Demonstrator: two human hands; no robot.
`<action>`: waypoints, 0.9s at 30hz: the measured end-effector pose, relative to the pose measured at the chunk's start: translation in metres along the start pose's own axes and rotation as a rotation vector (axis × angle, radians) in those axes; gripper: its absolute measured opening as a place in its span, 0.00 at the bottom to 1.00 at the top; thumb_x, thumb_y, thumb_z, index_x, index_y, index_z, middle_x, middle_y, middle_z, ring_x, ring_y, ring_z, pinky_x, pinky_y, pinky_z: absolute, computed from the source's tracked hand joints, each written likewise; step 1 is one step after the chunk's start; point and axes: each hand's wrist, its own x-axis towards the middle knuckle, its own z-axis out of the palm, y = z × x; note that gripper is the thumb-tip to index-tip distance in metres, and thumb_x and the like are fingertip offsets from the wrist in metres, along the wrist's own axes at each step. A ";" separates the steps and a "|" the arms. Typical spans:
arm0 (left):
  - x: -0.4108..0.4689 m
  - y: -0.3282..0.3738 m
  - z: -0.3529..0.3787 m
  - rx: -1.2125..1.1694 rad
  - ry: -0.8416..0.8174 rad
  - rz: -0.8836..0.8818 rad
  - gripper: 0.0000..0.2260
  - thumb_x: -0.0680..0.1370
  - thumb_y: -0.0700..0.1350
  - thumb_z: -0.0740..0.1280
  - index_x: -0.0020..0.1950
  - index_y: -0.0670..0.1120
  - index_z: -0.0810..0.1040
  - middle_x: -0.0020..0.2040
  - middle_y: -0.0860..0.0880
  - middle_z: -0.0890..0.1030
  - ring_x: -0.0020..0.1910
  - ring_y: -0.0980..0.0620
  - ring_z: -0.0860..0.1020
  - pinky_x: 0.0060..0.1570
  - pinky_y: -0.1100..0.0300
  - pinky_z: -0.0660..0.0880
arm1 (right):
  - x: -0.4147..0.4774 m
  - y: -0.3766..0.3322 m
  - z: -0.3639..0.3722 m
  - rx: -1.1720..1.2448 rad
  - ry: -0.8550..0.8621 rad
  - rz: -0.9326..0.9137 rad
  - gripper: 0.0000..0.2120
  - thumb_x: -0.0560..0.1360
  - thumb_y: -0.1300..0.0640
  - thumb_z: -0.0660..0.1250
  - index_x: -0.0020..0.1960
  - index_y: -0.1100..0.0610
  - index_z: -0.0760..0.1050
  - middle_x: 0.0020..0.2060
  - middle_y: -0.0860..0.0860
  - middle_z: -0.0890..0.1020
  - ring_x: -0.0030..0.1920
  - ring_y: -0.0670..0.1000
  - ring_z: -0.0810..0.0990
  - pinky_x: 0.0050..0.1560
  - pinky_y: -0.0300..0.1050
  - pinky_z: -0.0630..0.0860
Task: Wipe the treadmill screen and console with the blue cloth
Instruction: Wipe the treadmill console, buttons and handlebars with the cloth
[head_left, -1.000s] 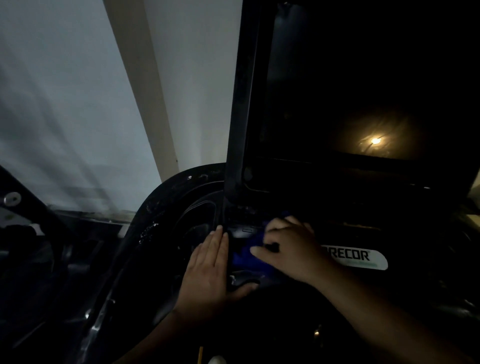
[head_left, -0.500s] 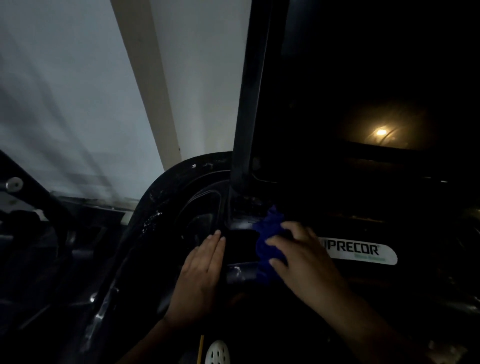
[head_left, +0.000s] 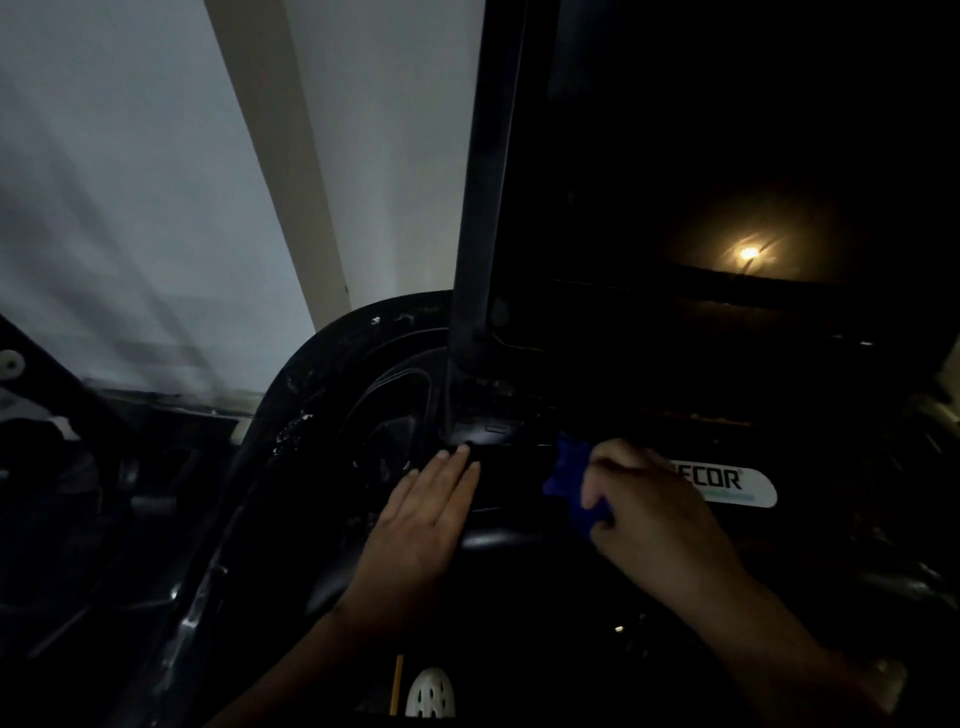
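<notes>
Fingers (head_left: 618, 460) of the right hand (head_left: 657, 512) curl round a bunched cloth (head_left: 569, 480) and grip it against the console (head_left: 511, 480) of a treadmill. The cloth is deep blue and crumpled. It shows at the left side of that hand, below the lower edge of the screen (head_left: 701, 156) and beside a white logo label (head_left: 740, 486) that the hand partly covers. The left hand (head_left: 421, 525) lies flat on the console a little further left, its fingers (head_left: 457, 470) straight and close together, holding nothing. Above both hands the screen stands dark, with one small warm light (head_left: 749, 253) mirrored in it. A pale wall (head_left: 130, 182) lies behind on the left, and the whole scene is dim
</notes>
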 end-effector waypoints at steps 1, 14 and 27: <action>0.005 0.003 0.002 0.025 -0.011 0.020 0.30 0.75 0.52 0.57 0.77 0.43 0.63 0.78 0.43 0.64 0.76 0.45 0.62 0.72 0.50 0.56 | 0.002 -0.011 0.006 -0.007 0.007 -0.048 0.10 0.69 0.56 0.71 0.46 0.46 0.73 0.58 0.41 0.70 0.56 0.48 0.71 0.53 0.44 0.70; 0.046 0.082 -0.013 -0.123 -0.097 0.079 0.31 0.74 0.62 0.61 0.75 0.50 0.69 0.77 0.48 0.68 0.74 0.46 0.68 0.70 0.44 0.68 | -0.028 0.047 -0.007 0.019 0.075 0.114 0.15 0.69 0.56 0.70 0.53 0.46 0.71 0.58 0.45 0.72 0.58 0.53 0.72 0.53 0.48 0.70; 0.077 0.177 0.004 -0.262 -0.140 -0.073 0.36 0.72 0.68 0.53 0.78 0.56 0.64 0.78 0.57 0.61 0.77 0.60 0.55 0.75 0.61 0.52 | -0.061 0.140 -0.023 0.049 0.091 0.178 0.17 0.72 0.55 0.68 0.59 0.41 0.75 0.58 0.43 0.76 0.60 0.53 0.74 0.58 0.50 0.70</action>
